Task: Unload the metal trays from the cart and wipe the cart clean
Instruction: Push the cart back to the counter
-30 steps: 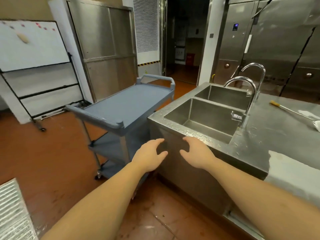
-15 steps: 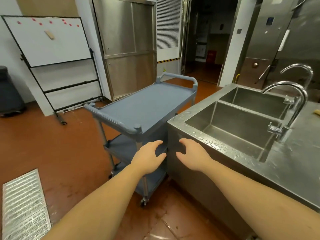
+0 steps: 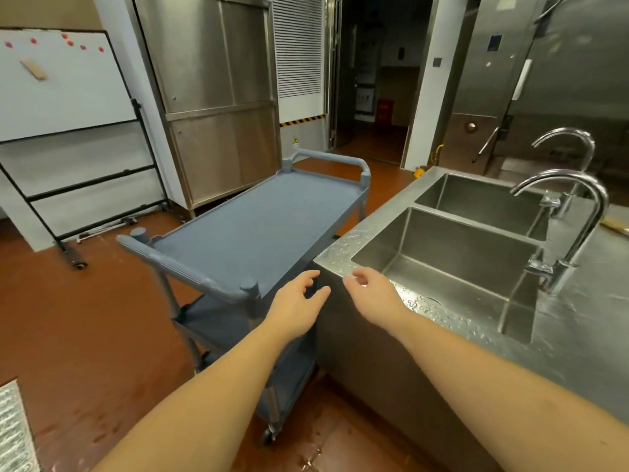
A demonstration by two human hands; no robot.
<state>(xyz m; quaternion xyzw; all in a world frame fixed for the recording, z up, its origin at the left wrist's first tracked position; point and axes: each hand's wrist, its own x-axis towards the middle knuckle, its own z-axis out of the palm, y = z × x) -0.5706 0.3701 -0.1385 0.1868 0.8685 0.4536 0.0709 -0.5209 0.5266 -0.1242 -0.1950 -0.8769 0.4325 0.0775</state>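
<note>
A grey-blue plastic cart (image 3: 258,223) with three shelves stands on the floor beside the steel sink counter. Its top shelf is bare, and I see no metal trays on it; the lower shelves are partly hidden. My left hand (image 3: 296,301) is stretched out, fingers apart, at the cart's near right corner, holding nothing. My right hand (image 3: 371,294) hovers over the wet near corner of the sink counter (image 3: 340,250), fingers loosely spread and empty.
A double steel sink (image 3: 442,264) with two curved taps (image 3: 571,212) fills the right side. A whiteboard on wheels (image 3: 64,131) stands at the left, steel cabinets (image 3: 218,97) behind the cart, a floor drain grate (image 3: 13,430) at the lower left, an open doorway (image 3: 374,80) beyond.
The view has swung left and closer, so the cart fills more of the middle. Both hands stay outstretched and empty, the left one reaching nearer the cart's corner.
</note>
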